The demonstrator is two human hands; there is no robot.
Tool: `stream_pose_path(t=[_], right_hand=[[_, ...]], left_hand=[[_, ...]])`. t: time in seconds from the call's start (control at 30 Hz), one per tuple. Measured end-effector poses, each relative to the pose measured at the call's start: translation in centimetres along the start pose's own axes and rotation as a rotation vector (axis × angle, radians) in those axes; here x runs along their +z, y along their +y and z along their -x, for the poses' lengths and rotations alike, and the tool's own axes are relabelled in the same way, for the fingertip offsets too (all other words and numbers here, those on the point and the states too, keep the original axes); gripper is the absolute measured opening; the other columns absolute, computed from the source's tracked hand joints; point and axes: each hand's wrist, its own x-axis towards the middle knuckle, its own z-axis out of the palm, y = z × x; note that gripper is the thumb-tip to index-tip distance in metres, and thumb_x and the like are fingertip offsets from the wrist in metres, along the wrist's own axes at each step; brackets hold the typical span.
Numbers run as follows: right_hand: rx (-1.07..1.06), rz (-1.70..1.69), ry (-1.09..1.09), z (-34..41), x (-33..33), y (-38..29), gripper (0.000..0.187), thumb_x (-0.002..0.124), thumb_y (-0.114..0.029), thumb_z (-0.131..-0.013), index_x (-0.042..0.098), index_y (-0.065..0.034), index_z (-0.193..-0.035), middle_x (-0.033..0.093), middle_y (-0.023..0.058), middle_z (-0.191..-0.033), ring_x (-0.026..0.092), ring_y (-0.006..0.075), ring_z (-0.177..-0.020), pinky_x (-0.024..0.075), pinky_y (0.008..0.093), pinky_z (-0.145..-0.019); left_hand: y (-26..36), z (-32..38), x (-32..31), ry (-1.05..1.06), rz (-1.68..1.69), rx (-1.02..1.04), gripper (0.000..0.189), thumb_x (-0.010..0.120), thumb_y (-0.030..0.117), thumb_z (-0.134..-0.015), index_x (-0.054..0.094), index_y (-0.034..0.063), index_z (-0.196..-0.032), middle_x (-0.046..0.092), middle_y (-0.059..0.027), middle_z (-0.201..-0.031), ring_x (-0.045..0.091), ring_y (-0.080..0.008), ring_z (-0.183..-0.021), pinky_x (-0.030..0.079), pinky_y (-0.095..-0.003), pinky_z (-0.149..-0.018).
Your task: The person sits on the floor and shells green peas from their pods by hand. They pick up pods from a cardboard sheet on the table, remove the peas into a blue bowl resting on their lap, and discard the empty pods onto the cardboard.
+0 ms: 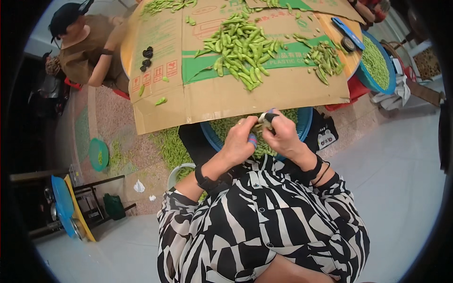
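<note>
My left hand (240, 139) and my right hand (285, 134) are close together above a blue plastic basin (212, 136) of shelled green beans (263, 146). Both hands have curled fingers; bands of coloured wrap show on some digits. Between them is a small pale and dark item that I cannot make out, at my right fingertips. What my left fingers pinch is hidden. Beyond the hands, a heap of green bean pods (244, 46) lies on a flattened cardboard sheet (212, 102). A smaller pile of pods (325, 58) is to its right.
The cardboard covers a wooden table (331, 26), with a blue tool (348, 33) and a roll of tape (348, 44) at right. Another blue basin (377, 63) holds beans. A person (88, 46) sits at left. Pods lie on the floor beside a white bucket (173, 177) and green basin (98, 154).
</note>
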Motion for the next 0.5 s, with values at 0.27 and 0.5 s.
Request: stream_pose_path(t=[0.27, 0.5], right_hand=[[0.085, -0.104, -0.094, -0.6, 0.1, -0.5, 0.017, 0.059, 0.005, -0.070, 0.057, 0.0031, -0.087, 0.053, 0.0150, -0.076, 0.054, 0.0289, -0.062, 0.0435, 0.0347, -0.057], [0.198, -0.150, -0.247, -1.5, -1.3, 1.5, 0.013, 0.063, -0.009, -0.087, 0.056, 0.0032, -0.087, 0.056, 0.0132, -0.065, 0.057, 0.0231, -0.055, 0.0441, 0.0325, -0.052]], left_hand=[[1.4, 2.1, -3.4, 0.073, 0.224, -0.087, 0.029, 0.061, -0.005, -0.075, 0.055, -0.0029, -0.104, 0.062, -0.0175, -0.090, 0.062, -0.0337, -0.079, 0.051, -0.0345, -0.067], [3.8, 2.5, -14.5, -0.374, -0.853, -0.144, 0.011, 0.064, 0.005, -0.078, 0.057, 0.0008, -0.086, 0.057, -0.0182, -0.079, 0.059, -0.0376, -0.079, 0.048, -0.0444, -0.066]])
